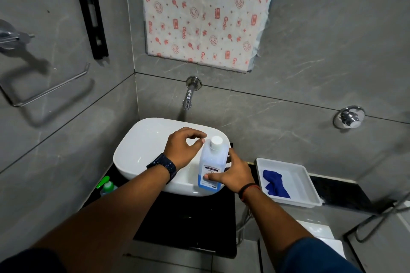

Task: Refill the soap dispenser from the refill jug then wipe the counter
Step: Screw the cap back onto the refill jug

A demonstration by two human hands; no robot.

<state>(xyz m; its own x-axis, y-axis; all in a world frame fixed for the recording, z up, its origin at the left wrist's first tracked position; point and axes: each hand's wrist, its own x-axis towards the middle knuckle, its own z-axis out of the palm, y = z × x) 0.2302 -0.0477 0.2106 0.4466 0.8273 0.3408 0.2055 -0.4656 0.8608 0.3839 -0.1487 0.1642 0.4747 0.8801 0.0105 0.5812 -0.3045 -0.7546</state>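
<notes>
Beside right hand: refill jug is gripped, upright.
Left hand: empty, curled near white cap.
Advice: jug to be steadied while cap is unscrewed.

A small bathroom: white basin on a black counter, wall tap, grey tiled walls

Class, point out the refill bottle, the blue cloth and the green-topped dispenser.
refill bottle [211,167]: head view, middle of its body.
blue cloth [274,183]: head view, centre of the folds.
green-topped dispenser [108,186]: head view, its green collar.
</notes>
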